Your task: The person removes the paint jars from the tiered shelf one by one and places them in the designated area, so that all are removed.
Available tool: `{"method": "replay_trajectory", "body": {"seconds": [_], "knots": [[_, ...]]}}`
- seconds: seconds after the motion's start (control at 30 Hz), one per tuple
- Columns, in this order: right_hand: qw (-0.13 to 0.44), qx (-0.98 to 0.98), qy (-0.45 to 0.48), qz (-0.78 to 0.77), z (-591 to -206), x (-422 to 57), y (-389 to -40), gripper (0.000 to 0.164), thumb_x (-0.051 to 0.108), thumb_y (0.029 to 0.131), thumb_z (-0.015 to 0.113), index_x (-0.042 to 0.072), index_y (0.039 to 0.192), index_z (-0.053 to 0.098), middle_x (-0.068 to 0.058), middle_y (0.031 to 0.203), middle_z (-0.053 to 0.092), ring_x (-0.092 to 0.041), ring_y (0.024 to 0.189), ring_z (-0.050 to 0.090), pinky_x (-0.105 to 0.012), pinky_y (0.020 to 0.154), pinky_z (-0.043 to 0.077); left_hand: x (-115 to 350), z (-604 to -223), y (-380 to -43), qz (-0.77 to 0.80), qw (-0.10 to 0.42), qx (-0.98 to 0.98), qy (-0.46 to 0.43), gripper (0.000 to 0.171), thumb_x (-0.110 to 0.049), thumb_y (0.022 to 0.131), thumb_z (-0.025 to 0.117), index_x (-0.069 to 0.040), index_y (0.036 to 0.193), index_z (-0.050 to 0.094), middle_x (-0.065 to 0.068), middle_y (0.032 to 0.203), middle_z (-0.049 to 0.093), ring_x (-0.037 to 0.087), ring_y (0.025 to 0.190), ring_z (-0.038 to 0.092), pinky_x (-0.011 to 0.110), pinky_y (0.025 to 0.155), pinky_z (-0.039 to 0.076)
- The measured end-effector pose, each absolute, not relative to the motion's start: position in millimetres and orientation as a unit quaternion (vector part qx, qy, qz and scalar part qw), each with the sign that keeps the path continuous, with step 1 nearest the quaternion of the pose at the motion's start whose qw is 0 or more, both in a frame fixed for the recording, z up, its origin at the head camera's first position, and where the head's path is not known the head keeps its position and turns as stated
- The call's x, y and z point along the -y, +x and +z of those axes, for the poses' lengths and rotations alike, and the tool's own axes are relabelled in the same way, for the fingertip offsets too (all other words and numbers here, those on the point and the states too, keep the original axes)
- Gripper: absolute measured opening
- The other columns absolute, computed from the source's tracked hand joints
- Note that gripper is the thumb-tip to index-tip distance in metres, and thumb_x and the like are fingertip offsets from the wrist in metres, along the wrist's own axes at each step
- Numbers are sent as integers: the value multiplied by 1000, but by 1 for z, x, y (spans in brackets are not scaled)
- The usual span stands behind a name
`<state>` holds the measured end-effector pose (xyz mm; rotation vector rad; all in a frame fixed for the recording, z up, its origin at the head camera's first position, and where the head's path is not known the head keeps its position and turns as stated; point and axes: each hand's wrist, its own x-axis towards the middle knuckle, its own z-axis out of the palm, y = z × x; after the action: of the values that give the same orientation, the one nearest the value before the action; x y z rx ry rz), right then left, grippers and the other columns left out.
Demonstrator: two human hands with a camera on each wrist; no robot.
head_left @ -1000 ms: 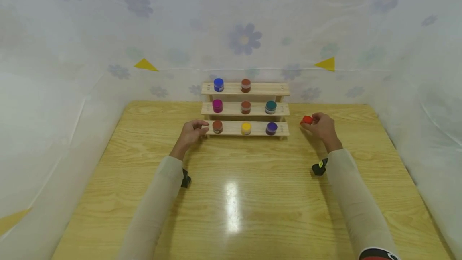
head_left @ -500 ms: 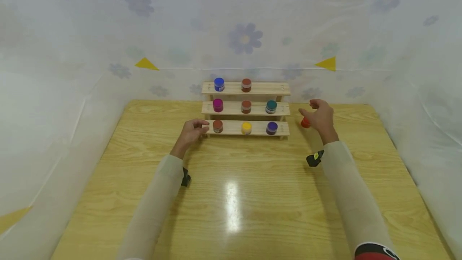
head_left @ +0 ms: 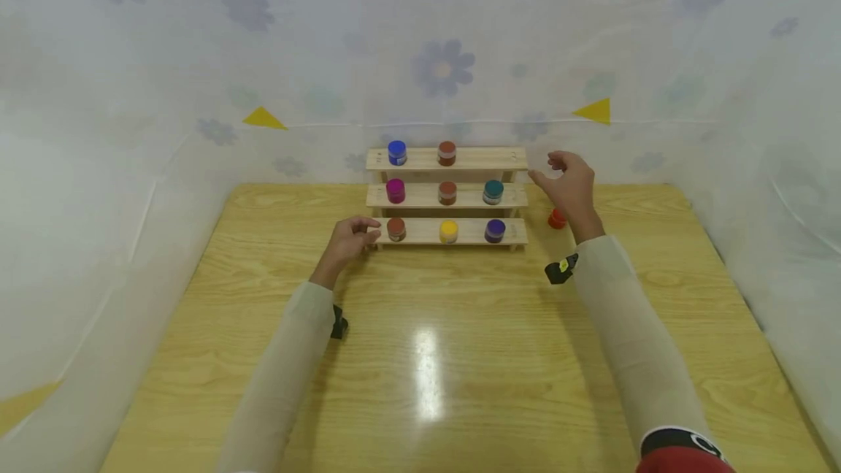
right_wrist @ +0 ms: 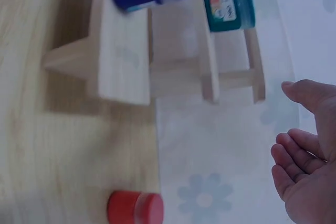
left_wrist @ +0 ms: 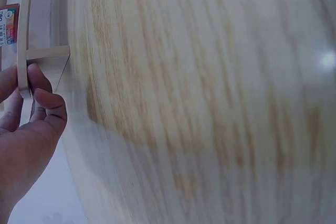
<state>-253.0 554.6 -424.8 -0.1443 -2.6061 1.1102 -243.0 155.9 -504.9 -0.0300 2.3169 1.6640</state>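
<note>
A three-step wooden rack point(head_left: 420, 232) holds several small paint jars. My left hand point(head_left: 348, 243) grips the left end of its lowest step; the left wrist view shows fingers and thumb around the board end. Closest to that hand is a brown jar point(head_left: 396, 229), with a yellow jar point(head_left: 449, 231) and a purple jar point(head_left: 495, 231) further along. My right hand point(head_left: 570, 185), fingers loosely bent and holding nothing, hovers just right of the top step's end. Below it on the table stands a red jar point(right_wrist: 135, 208), partly covered by the hand's wrist in the head view.
The middle step bears a magenta jar point(head_left: 396, 191), a brown jar point(head_left: 447, 193) and a teal jar point(head_left: 493, 192). On top are a blue jar point(head_left: 397, 153) and another brown jar point(head_left: 447, 153). A flowered sheet point(head_left: 315, 42) hangs behind the wooden table point(head_left: 368, 371).
My right hand has let go of the red jar, leaving it on the table, and moved up and left toward the top step. The left hand has stayed at the rack's end.
</note>
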Motion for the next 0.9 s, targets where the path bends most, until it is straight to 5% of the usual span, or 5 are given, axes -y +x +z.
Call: {"method": "replay_trajectory", "body": {"seconds": [0.27, 0.9], "knots": [[146, 897, -39, 415, -410, -531, -263, 57, 31, 86, 69, -3, 129, 53, -22, 126, 54, -38, 117, 49, -49, 102, 38, -157, -502, -242, 583, 153, -798, -14, 27, -15, 93, 62, -1, 115, 63, 5, 92, 58, 30, 90, 59, 35, 74, 49], [101, 891, 1, 442, -400, -466, -289, 57, 32, 84, 71, 3, 130, 53, -16, 127, 54, -30, 118, 50, -44, 101, 41, -163, -498, -241, 588, 143, -796, -8, 24, -6, 91, 62, 5, 112, 63, 1, 83, 59, 17, 69, 61, 26, 60, 48]]}}
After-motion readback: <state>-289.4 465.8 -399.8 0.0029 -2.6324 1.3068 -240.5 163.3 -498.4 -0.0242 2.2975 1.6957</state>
